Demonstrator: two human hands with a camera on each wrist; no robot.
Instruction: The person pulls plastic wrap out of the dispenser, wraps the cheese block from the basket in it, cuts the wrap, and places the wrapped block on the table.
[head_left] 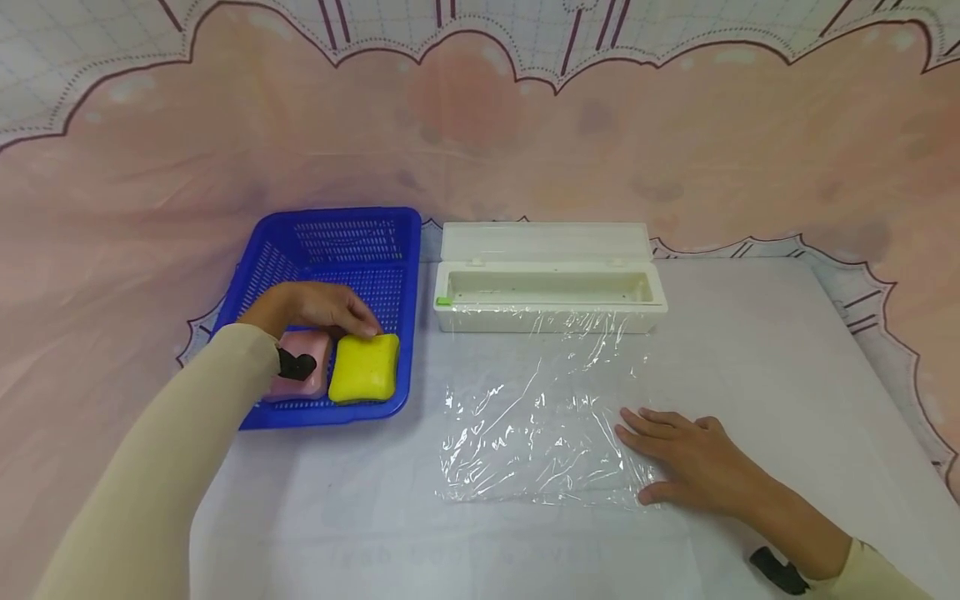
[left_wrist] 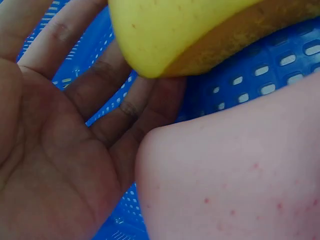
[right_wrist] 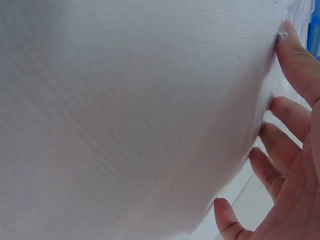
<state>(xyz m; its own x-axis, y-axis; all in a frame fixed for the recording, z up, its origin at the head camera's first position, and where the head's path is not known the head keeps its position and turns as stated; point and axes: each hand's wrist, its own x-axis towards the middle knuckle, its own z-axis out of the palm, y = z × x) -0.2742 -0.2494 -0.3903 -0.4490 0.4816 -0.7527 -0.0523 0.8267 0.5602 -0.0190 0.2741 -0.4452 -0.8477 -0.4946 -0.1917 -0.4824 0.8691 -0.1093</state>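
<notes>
At the left, my left hand [head_left: 322, 307] reaches into a blue basket [head_left: 414, 333] and pinches the far edge of a yellow bar of soap [head_left: 364, 371]. In the left wrist view, fingers lie against the end of the yellow soap [left_wrist: 165, 35]; its far end is out of frame. A pink bar of soap [head_left: 318, 354] lies beside it, partly hidden by my wrist. A sheet of clear cling film [head_left: 532, 425] extends from the white dispenser box [head_left: 551, 321]. My right hand [head_left: 693, 458] rests on the film's right edge, fingers spread.
The dispenser's lid [head_left: 543, 242] stands raised at the back, with a small green tab [head_left: 444, 301] at its front left. White cloth [head_left: 750, 333] covers the table. A patterned peach cloth [head_left: 675, 150] hangs behind.
</notes>
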